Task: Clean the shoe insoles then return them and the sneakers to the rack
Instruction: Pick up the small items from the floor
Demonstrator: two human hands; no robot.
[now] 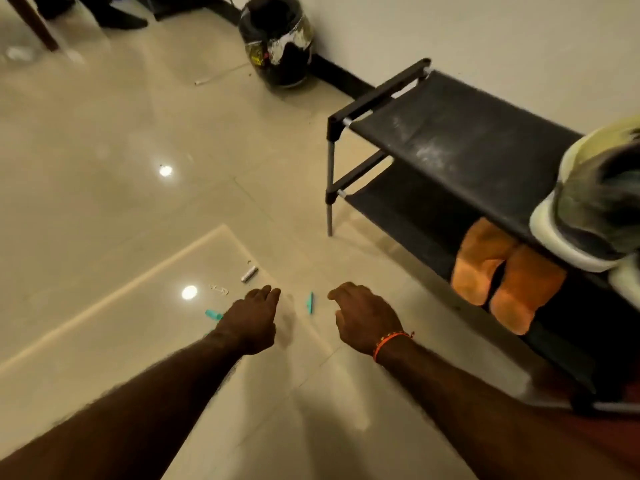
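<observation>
Insoles [498, 275]: two orange ones are lying side by side on the lower shelf of the rack, toes toward you, fuzzy/foam-looking tops, edges touching. Prob. parked there so they're lying flat, out of the way.
Sneakers [588, 206]: blurred pale-yellow/white pair w/ thick white soles, sitting on the rack's top tier at the right edge of view, just above the insoles. Can't tell whether insoles are missing from them.
Rack [450, 133]: black fabric slung shelves on thin metal poles w/ plastic corner joints; top tier is showing dusty whitish smears. It's standing against the wall.
Right hand [367, 317]: you're holding nothing; fingers loose, slightly curled, palm down, hovering over the floor near the rack. Orange thread band [391, 342] is circling the wrist.
Left hand [254, 318]: likewise holding nothing, fingers relaxed, reaching fwd beside the right, well apart from the rack.
Floor [121, 150]: glossy beige tiles, reflecting ceiling lights. Small bits are lying near your hands: two teal pieces [310, 303], a small grey-white cylinder [249, 274].
Helmet [277, 39]: black, glossy, rounded, sitting on the floor by the wall, far from the rack's end.
Stage (my read): w/ both hands free and everything on the rack, you're either just starting or just finishing; can't say which.
</observation>
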